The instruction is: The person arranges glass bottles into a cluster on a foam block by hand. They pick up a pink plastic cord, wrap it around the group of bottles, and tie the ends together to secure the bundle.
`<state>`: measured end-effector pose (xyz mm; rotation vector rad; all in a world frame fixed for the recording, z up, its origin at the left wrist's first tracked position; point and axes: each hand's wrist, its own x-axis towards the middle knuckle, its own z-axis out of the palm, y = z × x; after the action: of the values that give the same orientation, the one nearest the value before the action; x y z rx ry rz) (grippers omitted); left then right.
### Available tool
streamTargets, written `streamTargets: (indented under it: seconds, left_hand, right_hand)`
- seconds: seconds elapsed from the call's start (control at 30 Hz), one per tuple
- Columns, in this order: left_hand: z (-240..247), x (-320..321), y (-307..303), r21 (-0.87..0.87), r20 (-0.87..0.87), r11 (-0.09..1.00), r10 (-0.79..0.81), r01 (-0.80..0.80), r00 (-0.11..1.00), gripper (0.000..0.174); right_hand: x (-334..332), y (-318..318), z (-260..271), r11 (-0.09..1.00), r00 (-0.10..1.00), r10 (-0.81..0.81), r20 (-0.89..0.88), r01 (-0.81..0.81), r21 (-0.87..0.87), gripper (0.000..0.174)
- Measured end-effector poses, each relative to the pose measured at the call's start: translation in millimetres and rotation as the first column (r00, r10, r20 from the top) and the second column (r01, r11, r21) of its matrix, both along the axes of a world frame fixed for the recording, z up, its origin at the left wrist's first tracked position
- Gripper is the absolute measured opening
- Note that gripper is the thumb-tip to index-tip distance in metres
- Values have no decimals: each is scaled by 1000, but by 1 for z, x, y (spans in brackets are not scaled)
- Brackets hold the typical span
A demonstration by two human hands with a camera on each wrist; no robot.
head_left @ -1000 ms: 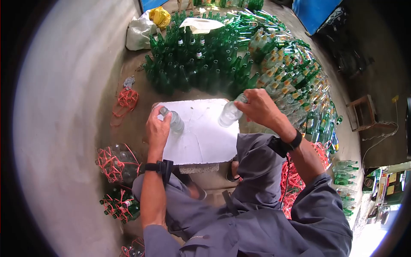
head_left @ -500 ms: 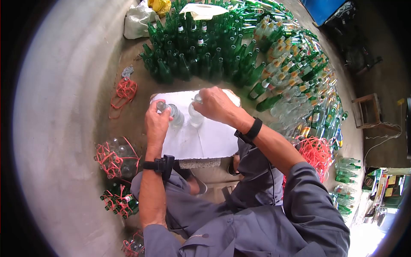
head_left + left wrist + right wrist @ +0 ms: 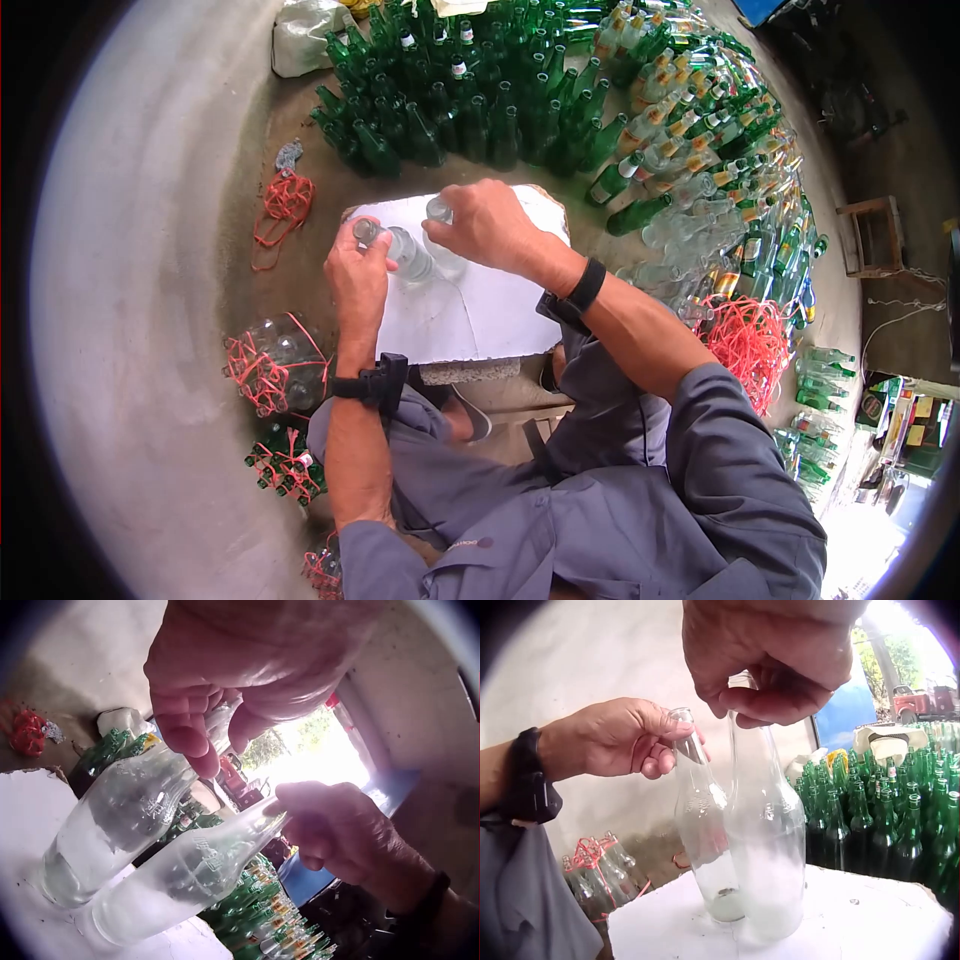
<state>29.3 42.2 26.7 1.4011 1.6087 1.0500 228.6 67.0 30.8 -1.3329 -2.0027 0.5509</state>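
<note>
Two clear glass bottles stand side by side on a white board (image 3: 500, 320). My left hand (image 3: 357, 280) grips the neck of the left bottle (image 3: 411, 262), thumb and fingers round it. The right bottle (image 3: 446, 262) has its neck pinched in my right hand (image 3: 490, 225). In the right wrist view the left bottle (image 3: 705, 847) and the right bottle (image 3: 769, 840) stand close, overlapping in view. The left wrist view has the left bottle (image 3: 120, 817) and the right bottle (image 3: 180, 877) with their bases on the board.
Many green bottles (image 3: 420, 130) stand beyond the board, and more bottles (image 3: 700, 180) lie or stand to the right. Red twine (image 3: 745, 345) is heaped at the right, with more twine (image 3: 288, 200) at the left. Tied bottles (image 3: 275, 360) sit near the left wall.
My right hand has brought its bottle leftward across the board, beside the other bottle. My left hand keeps hold of its bottle. The head view has tilted down slightly.
</note>
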Motion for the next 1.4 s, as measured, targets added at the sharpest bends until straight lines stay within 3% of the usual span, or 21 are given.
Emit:
streamTargets:
  seconds: [0.4, 0.67, 0.77, 0.93, 1.2, 1.4]
  left_hand:
    - [0, 13, 13, -8, 109, 1000, 6, -5, 994, 19]
    - [-5, 6, 16, -9, 117, 1000, 19, -18, 993, 25]
    - [-5, 9, 15, 11, 134, 1000, 0, -2, 991, 18]
    - [-4, 8, 18, 14, 124, 999, 27, -29, 992, 18]
    - [-2, 6, 13, -8, 45, 1000, 13, -13, 999, 19]
    - [0, 5, 13, 4, -11, 1000, 18, -18, 1000, 18]
  right_hand:
    - [-7, 15, 2, 993, 998, -67, 3, 67, -95, 35]
    - [-9, 13, 2, 997, 1000, -14, -1, 14, -74, 35]
    - [-9, 18, 1, 997, 1000, -7, -25, 5, -77, 35]
    - [-8, 24, 1, 994, 998, -34, -60, 28, -110, 36]
    - [-13, 14, -1, 995, 995, -37, 96, 46, -93, 38]
    - [-19, 14, -8, 1000, 999, 2, 34, -1, -27, 38]
